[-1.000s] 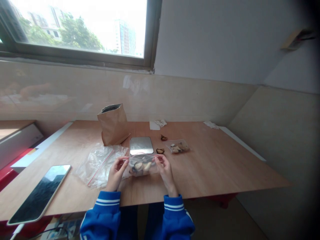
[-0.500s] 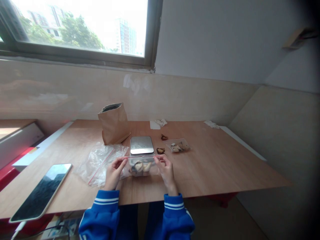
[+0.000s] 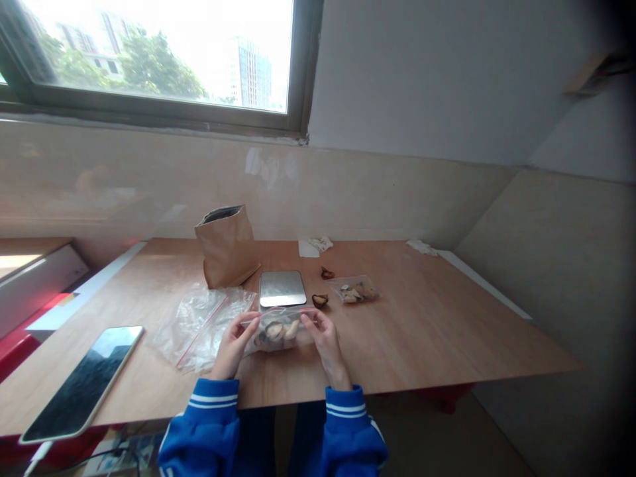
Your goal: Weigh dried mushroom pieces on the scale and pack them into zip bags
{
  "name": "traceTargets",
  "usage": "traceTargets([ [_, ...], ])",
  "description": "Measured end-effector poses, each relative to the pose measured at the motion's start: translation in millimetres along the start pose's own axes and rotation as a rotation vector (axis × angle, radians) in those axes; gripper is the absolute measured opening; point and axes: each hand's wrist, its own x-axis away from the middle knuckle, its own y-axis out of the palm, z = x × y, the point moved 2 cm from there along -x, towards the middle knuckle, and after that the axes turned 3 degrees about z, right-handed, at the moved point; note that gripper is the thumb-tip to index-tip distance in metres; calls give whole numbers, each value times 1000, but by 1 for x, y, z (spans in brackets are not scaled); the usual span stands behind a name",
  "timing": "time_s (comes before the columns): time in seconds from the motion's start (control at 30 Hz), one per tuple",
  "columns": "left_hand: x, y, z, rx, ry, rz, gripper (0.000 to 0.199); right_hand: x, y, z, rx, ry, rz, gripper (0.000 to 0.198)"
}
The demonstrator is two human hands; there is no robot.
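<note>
Between my hands is a clear zip-lock bag (image 3: 278, 332) with a red seal strip, holding pale and dark dried slices that look like mushrooms. My left hand (image 3: 236, 341) pinches the bag's top left edge, and my right hand (image 3: 324, 341) pinches the top right edge. Just beyond the bag lies a silver digital scale (image 3: 283, 289) with a bare plate. Two dark dried pieces, a nearer one (image 3: 320, 301) and a farther one (image 3: 326, 272), rest on the wood right of the scale. Beside them lies another filled zip-lock bag (image 3: 356, 290).
A brown paper pouch (image 3: 227, 248) stands open at the back left. Clear plastic bags (image 3: 191, 328) lie left of my left hand. A smartphone (image 3: 84, 381) with a white cable is at the table's left front. Crumpled white tissues (image 3: 421, 247) lie near the back edge.
My hands have come slightly closer together along the bag's top. The seal strip, straight before, now bends and the bag's mouth tilts.
</note>
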Motion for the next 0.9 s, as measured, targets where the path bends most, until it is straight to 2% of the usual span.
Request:
traceTargets([
  [0.17,0,0,7,-45,56,-17,30,-1,3,-2,37,-27,-9,29],
  [0.33,-2,-3,6,-132,115,10,29,-1,2,-2,104,-82,57,24],
  [0.5,0,-3,7,-268,145,78,30,0,0,-2,132,-144,76,20],
  [0.6,2,-1,13,-297,170,119,29,0,-1,-3,113,-128,85,21],
  [0.73,3,2,16,-143,140,64,28,2,0,-3,9,-33,40,24],
  [0.9,2,6,2,174,-73,14,33,7,6,-6,-147,81,-69,28],
])
